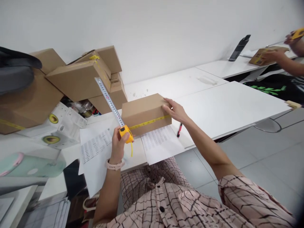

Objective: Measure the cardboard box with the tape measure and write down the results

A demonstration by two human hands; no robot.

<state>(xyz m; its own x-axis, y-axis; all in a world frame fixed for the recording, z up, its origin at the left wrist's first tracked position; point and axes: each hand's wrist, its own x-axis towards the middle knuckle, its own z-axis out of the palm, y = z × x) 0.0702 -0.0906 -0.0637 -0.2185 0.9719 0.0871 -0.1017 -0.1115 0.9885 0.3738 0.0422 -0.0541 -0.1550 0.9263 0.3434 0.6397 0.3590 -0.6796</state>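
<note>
My left hand [117,146] is closed around a yellow tape measure [127,134]. Its silver blade [108,98] sticks out up and to the left, past the left end of a closed cardboard box [144,109]. Yellow tape runs along the front side of this box. My right hand [175,109] grips the box's right end, with the fingers over the top edge and the thumb on the near side. Under and in front of the box lie printed sheets [156,142]. Beside the right forearm, a red and black pen [180,130] rests on the white table [209,107].
Several cardboard boxes [78,77] are piled at the back left. Near them stand white cartons with avocado pictures [64,126] and a pale green bottle [35,166]. A dark bottle [239,48] stands far right, where another person's hand [270,57] touches a small box.
</note>
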